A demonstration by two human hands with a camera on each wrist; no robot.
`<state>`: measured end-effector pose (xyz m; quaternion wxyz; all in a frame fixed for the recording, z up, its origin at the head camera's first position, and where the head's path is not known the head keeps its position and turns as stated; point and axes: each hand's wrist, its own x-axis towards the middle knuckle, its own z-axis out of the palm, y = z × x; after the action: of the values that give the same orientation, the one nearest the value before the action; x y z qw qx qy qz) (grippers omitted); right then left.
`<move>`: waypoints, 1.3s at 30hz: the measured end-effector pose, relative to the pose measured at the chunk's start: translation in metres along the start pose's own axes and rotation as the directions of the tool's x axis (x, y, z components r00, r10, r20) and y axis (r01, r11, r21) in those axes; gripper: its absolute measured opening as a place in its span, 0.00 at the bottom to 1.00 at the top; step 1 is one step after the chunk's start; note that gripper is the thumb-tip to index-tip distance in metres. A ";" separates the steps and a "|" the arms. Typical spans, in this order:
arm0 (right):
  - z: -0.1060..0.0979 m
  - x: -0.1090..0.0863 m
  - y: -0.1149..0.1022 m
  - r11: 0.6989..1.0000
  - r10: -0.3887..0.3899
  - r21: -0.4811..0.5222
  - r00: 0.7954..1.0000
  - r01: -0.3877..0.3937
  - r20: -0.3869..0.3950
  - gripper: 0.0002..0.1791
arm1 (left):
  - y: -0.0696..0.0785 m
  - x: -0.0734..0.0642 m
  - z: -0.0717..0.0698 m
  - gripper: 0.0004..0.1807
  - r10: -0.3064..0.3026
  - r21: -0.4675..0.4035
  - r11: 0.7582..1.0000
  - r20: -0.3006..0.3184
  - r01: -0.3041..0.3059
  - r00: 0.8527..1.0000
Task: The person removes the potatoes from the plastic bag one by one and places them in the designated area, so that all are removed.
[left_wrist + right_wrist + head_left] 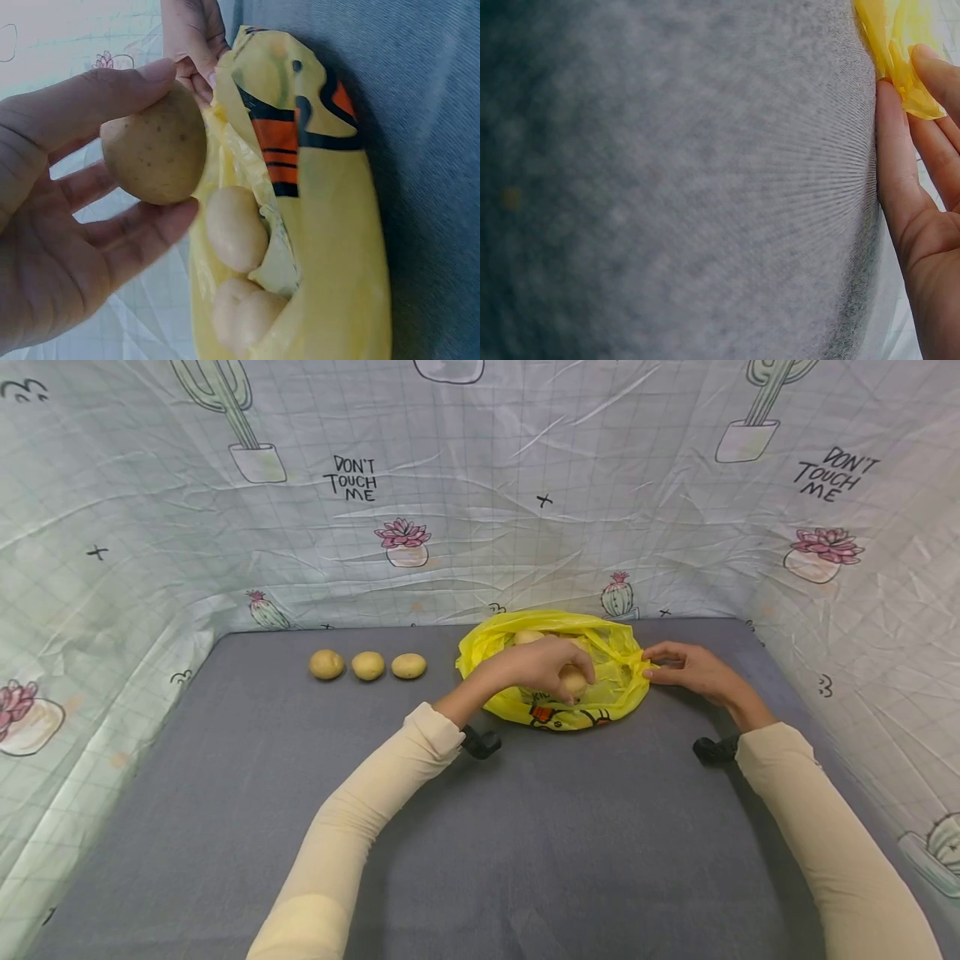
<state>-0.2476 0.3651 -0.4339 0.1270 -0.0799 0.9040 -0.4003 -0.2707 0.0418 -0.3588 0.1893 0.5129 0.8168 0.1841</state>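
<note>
Inspecting the head view, I record the left hand (543,664) gripping a rounded, tan-skinned potato (573,682) at the open mouth of a thin yellow plastic bag (478,642), which lies on the grey cloth-covered bench (570,835). The right hand (693,670) pinches the bag's right edge. Three smooth, yellowish-brown potatoes (367,666) sit in a row left of the bag.

Left wrist view: I find the gripped potato between thumb and fingers, with pale loose potatoes (237,229) inside the bag.

Right wrist view: I confirm gathered yellow plastic between thumb and fingers.
</note>
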 end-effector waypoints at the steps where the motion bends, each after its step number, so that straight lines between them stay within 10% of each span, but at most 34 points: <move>1: 0.000 0.000 0.000 1.000 0.001 -0.003 1.000 -0.001 -0.001 0.32 | 0.000 -0.001 0.001 0.22 0.007 -0.001 1.000 -0.014 -0.007 1.000; 16: -0.001 0.000 0.000 1.000 0.000 0.003 1.000 0.000 0.010 0.33 | -0.010 -0.023 0.009 0.25 0.023 0.063 0.998 -0.198 -0.011 0.980; 39: -0.001 0.000 0.001 1.000 -0.003 0.015 1.000 0.003 0.018 0.32 | -0.020 -0.061 0.012 0.25 0.012 0.014 1.000 -0.251 -0.009 0.968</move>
<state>-0.2475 0.3666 -0.4346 0.1353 -0.0840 0.8997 -0.4064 -0.2553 -0.0207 -0.3715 0.0802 0.4910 0.8326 0.2435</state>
